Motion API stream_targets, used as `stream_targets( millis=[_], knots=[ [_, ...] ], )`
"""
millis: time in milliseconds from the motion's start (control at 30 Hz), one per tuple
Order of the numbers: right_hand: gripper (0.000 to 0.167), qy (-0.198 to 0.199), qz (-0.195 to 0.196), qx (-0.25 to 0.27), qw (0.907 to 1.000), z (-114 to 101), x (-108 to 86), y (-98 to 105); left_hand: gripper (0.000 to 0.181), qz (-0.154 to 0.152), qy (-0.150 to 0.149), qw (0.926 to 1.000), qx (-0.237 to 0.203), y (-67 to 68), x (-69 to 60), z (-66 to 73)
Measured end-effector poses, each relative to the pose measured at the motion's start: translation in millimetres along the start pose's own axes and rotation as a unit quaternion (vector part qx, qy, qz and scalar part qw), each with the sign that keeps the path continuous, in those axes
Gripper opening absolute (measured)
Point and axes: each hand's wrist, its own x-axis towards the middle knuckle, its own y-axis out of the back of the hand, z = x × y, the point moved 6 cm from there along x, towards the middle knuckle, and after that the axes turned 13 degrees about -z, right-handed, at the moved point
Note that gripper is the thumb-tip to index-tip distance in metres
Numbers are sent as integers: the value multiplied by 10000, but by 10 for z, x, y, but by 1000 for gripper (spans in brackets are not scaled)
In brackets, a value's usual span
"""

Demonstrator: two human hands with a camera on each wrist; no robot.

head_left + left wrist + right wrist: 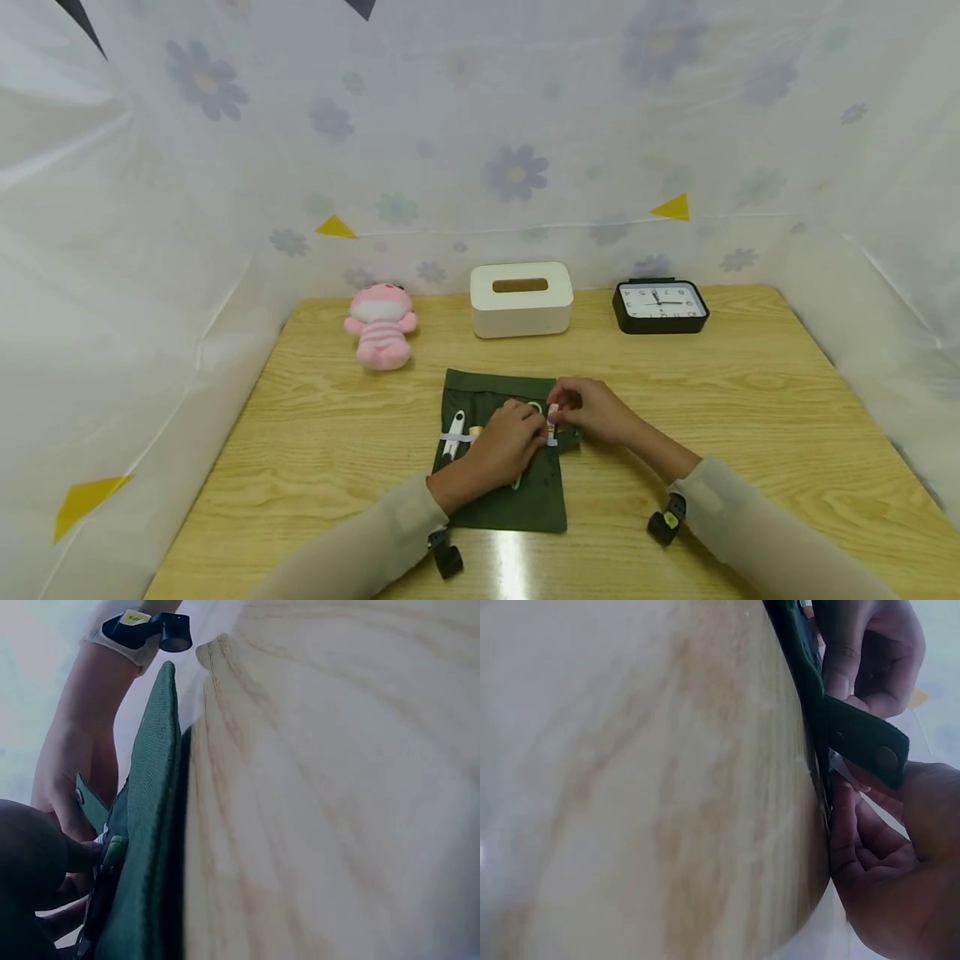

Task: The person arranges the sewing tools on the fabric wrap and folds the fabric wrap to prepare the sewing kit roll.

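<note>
A dark green fabric tool roll point(517, 508) lies open on the table, crossed by a pale elastic band point(456, 437). My left hand point(506, 446) rests over its middle, thumb and fingertips pinching at the band's right part. At the right edge, my right hand point(592, 410) pinches a small slim pink-and-white item point(552, 413), whose lower end is at the band. Its exact kind is unclear. Under the band sit a white-handled tool point(454, 432) and a yellowish piece point(476, 431). A pale green tool point(535, 407) is partly hidden beneath my left hand.
Behind the roll stand a pink plush toy point(382, 329), a white tissue box point(521, 320) and a black-framed clock point(661, 306). A green snap tab point(866, 739) sticks out from the roll's right edge. Flower-printed sheeting point(450, 150) surrounds the wooden table point(322, 433).
</note>
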Motion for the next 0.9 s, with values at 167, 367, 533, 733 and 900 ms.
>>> stream_targets(
  millis=[167, 367, 533, 733, 900],
  knots=[
    [13, 3, -225, -41, 9997, -19, -3, -3, 9, -104, 134, 9996, -210, -5, 9, -22],
    [15, 62, -672, -237, 9974, -43, 11, 9, 9, -112, 116, 9995, -260, -3, 7, -21],
    [15, 177, -995, 115, 9948, -41, 29, 16, 8, -103, 101, 9996, -249, -6, 2, -16],
    [5, 315, -1033, -163, 9940, -55, 53, 18, 9, -69, 43, 9998, -205, -6, -7, -16],
    [12, 357, -1165, -628, 9906, -102, 44, 6, 9, -32, -19, 9999, -104, 12, -12, -3]
  ],
)
